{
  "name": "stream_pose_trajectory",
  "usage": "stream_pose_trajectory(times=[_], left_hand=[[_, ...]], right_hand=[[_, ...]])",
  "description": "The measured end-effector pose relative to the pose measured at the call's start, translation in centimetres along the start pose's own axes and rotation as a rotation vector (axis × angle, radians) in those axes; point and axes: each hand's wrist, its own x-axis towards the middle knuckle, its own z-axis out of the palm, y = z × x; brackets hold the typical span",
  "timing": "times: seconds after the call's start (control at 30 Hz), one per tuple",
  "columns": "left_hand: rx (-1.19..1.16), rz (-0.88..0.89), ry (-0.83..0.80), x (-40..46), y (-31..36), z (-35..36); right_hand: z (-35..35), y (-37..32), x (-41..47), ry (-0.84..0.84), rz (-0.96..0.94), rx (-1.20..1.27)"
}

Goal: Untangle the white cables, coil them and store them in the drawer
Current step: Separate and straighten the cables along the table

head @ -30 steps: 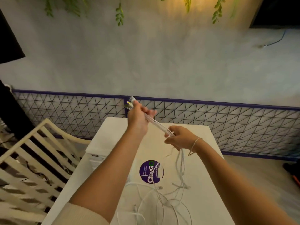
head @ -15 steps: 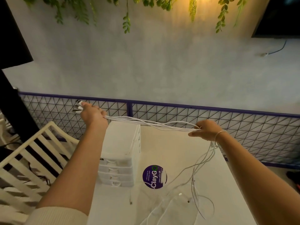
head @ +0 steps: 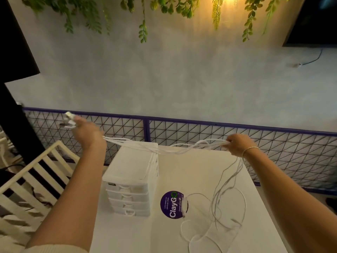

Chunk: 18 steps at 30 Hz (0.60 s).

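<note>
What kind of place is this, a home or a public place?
Probably a café or shared eating area, not a home. The white table bears a round purple sticker asking people to clean up, a purple-framed wire fence divides the space, and hanging green plants decorate the wall.

Stretching as a loose bundle of thin white cables (head: 165, 149) between two raised, gripping hands, plug ends poking out past the left grip. Sagging slightly over the white drawer unit (head: 131, 181), all drawers closed. Trailing down from the right grip, lying in tangled loops on the table.
</note>
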Motion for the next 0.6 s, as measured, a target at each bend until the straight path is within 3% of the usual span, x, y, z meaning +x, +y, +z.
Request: stream_pose_trajectory(times=[0.07, 0.27, 0.43, 0.6], left_hand=[[-0.030, 0.035, -0.179, -2.8, -0.1, 1.4], [0.362, 0.214, -0.748, -11.9, -2.0, 5.1], [0.646, 0.235, -0.957, -15.1, -3.0, 6.1], [0.737, 0.214, -1.051, -14.8, -3.1, 5.9]], right_hand=[[-0.8, -2.4, 0.0, 0.053, -0.055, -0.010], [-2.8, -9.8, -1.1, 0.055, -0.315, -0.108], [-4.0, -11.8, -1.7, 0.119, -0.327, -0.068], [-4.2, -10.5, -2.0, 0.160, -0.344, -0.004]])
